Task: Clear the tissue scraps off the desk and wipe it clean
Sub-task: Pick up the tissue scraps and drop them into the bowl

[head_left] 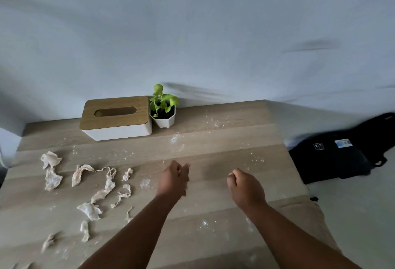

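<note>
Neither hand grips a scrap: the right hand (245, 185) is curled into a loose fist with nothing visible in it, and the left hand (175, 177) stands edge-on above the desk (213, 140), fingers roughly straight, though blur hides detail. The scraps (92, 185) lie well to the left, strewn from mid-desk to the near edge, with fine white crumbs (175, 138) scattered elsewhere. A careless sweep could push the scraps off the near or left edge. Thin strips look likely to tear. A wide wipe might knock the plant (162, 110) beside the tissue box (116, 119).
</note>
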A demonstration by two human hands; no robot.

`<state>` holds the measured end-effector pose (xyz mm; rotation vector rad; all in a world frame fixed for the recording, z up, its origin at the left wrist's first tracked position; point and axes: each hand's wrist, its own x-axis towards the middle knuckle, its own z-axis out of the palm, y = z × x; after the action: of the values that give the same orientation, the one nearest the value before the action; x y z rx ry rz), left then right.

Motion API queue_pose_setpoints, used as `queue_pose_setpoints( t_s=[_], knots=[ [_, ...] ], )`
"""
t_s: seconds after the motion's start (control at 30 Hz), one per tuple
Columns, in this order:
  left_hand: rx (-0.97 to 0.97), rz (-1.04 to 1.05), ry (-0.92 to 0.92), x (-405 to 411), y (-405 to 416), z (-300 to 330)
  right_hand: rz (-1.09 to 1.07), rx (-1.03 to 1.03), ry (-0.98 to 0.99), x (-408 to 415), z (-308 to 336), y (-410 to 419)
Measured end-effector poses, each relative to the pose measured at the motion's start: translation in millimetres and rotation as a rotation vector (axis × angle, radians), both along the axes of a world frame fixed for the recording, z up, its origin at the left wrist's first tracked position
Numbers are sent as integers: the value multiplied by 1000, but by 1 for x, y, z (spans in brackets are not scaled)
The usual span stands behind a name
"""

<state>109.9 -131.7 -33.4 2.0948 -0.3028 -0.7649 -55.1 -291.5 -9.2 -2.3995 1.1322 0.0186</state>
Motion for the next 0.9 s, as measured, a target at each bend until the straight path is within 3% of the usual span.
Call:
queue_pose_setpoints(
  t_s=[0.2,0.5,0.7,0.9],
  knots=[
    [-102,42,238,-30,4,7,-115,132,-128,-23,11,30],
    [-116,-46,424,-81,16,4,-481,676,-296,-69,7,65],
    [-82,-129,464,-126,24,8,-637,822,-371,-97,-2,75],
    [-41,-132,431,-151,19,16,-667,840,-377,-132,-1,68]
  ],
)
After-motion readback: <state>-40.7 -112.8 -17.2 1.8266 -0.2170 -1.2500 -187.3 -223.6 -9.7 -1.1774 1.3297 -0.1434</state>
